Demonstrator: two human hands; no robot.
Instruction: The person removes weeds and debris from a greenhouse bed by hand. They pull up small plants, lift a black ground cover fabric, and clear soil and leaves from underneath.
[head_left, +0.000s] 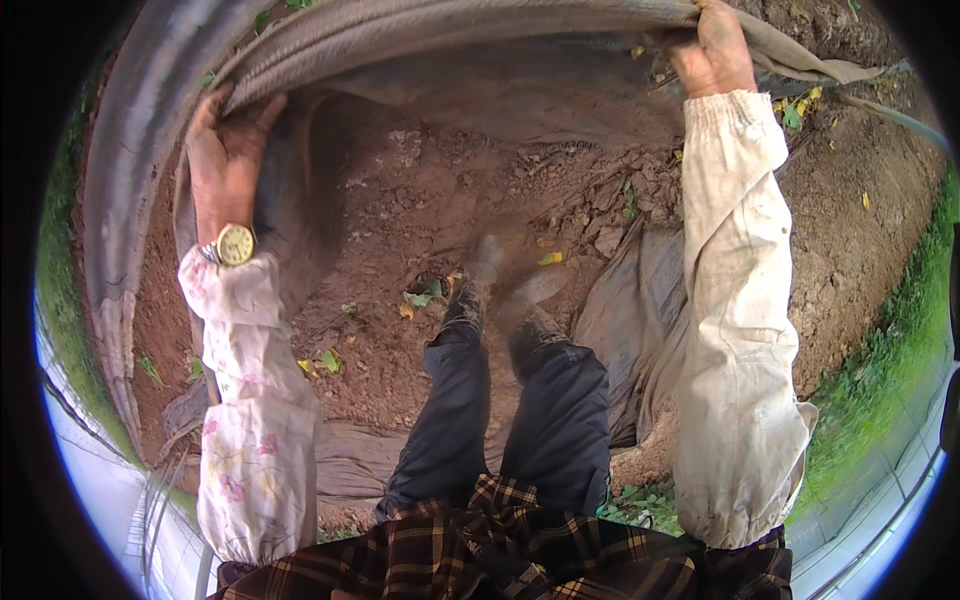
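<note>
A wide, soil-stained plastic sheet is lifted in front of me, its near edge bunched into a long roll. At the upper left my left hand, with a gold-faced wristwatch at the wrist, grips this roll, thumb and fingers around its underside. My right hand holds the same edge at the upper right; its fingertips are partly hidden by the picture's rim and the sheet. Below the lifted part hangs a darker, blurred stretch of sheet.
Reddish clod-strewn soil lies around my feet. Crumpled sheet is beside my right leg, and more lies behind my feet. Another long sheet strip runs down the left. Grass borders the soil; yellow leaves are scattered about.
</note>
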